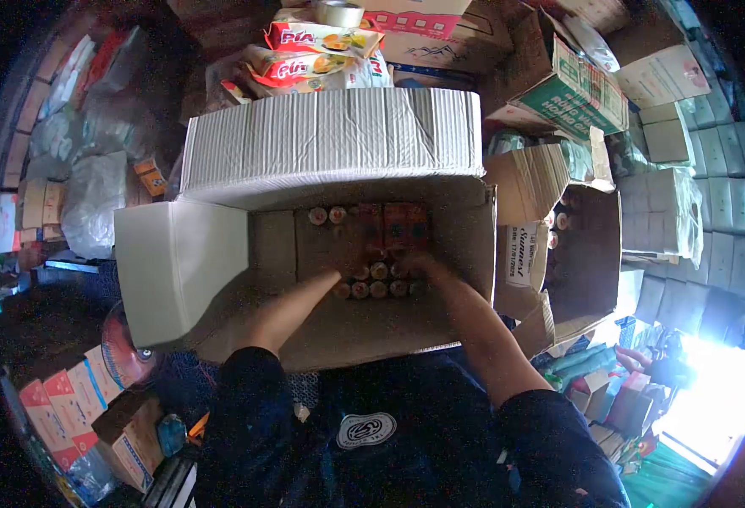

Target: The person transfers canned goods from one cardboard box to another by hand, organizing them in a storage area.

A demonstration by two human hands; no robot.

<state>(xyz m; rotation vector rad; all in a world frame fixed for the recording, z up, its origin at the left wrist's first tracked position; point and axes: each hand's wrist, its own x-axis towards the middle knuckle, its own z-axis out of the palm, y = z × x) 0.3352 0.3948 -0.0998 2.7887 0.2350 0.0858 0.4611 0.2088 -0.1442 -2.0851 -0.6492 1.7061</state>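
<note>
Both my arms reach down into a large open cardboard box (305,343). My left hand (352,261) is low in the box, at the left end of a cluster of round-topped containers (378,289) standing in rows. Across from it, my right hand (416,262) is at the cluster's right side. Deep shadow covers the fingers of both hands, and I cannot tell what they grip. Just beyond the hands lie reddish packs (404,225) with dark round marks. A pair of similar round tops (327,215) stands farther back, toward the left.
A smaller open carton (586,271) labelled Sunnest adjoins on the right, with several round-topped containers (562,221) inside. Behind the box are red-and-white PIA packets (317,68) and a tape roll (339,13). A green-and-white carton (580,97) stands back right; a fan (127,347) is at left.
</note>
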